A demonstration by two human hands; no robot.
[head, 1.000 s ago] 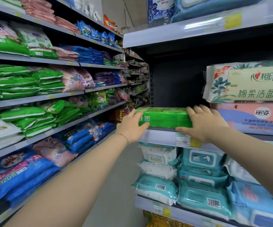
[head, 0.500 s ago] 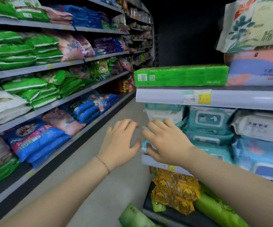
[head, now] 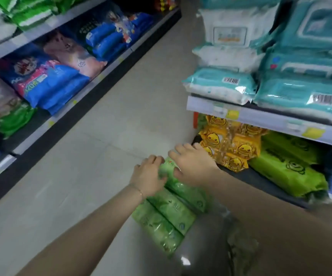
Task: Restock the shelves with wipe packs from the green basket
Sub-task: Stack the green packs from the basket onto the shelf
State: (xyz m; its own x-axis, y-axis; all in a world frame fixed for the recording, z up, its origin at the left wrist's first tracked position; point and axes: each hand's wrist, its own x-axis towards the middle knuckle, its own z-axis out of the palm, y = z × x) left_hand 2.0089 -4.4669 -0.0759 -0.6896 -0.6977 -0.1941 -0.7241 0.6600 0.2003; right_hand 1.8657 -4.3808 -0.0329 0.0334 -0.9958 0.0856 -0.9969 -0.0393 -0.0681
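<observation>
Several green wipe packs point(head: 171, 208) lie side by side low down in front of me, partly under crinkled clear plastic point(head: 213, 236). No green basket can be made out. My left hand point(head: 149, 174) touches the left side of the farthest green pack point(head: 168, 168), fingers resting on its top. My right hand point(head: 193, 166) reaches over that pack's right side, fingers spread and thumb on the wrapper. Neither hand has closed round it. My forearms hide the packs' near ends.
The right shelf unit point(head: 260, 118) holds teal and white wipe packs point(head: 221, 84), with yellow duck packs point(head: 231, 148) and lime-green packs point(head: 286, 172) on its bottom shelf. Blue and pink packs point(head: 47, 80) fill the left shelves. The grey aisle floor point(head: 121, 116) runs between.
Both hands let go of the green box on the upper shelf and dropped down to the green packs near the floor. My view tilted downward with them.
</observation>
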